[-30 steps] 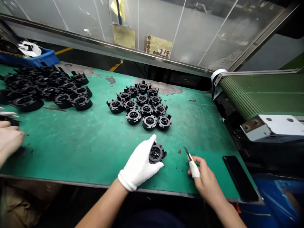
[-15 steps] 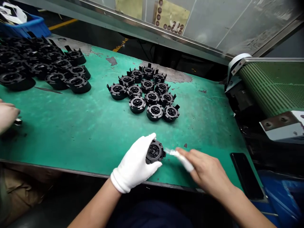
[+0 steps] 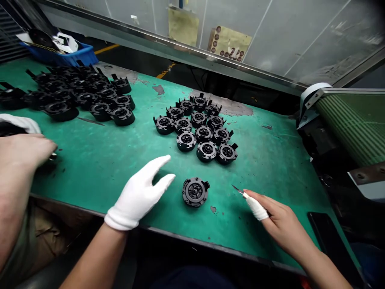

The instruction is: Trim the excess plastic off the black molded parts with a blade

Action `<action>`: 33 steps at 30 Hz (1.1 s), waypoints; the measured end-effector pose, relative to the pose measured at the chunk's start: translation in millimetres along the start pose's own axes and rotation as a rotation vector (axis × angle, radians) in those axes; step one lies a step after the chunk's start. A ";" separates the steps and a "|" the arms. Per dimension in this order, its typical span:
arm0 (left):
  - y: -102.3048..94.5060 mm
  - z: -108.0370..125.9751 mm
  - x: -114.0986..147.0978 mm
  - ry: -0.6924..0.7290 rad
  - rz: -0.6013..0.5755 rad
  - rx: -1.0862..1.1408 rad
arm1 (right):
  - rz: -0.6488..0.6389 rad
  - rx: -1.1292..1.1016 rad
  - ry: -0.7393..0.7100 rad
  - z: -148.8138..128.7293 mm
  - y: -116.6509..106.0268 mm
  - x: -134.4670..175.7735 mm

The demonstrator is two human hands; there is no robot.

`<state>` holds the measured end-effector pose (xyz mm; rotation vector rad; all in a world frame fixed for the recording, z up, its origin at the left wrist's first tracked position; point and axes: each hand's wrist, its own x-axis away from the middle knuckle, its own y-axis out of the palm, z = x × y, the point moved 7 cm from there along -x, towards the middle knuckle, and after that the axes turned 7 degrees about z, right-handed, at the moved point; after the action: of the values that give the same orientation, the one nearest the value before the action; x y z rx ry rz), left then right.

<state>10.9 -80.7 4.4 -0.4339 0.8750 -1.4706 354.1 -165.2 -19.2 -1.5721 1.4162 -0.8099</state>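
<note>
Matt black plastic part (image 3: 195, 192); white cloth glove (image 3: 138, 194) (knit); worn green mat (image 3: 99, 168).

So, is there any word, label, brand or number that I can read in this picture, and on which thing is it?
No text can be read.
The brown card behind the clear panel carries round dark samples and white marks, too blurred to read.
The yellowish sheet beside it shows no legible writing.
The black round part lying between the gloved left hand and the right hand, which holds a small knife, shows only moulded ribs.
</note>
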 end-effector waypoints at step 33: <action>43.2 18.7 33.1 0.166 -0.482 0.207 | -0.092 0.098 -0.097 9.7 -8.1 -28.3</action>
<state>49.6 -112.9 -23.4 -0.3865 0.7666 -2.0434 362.0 -135.7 -14.1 -1.5880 1.2250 -0.8334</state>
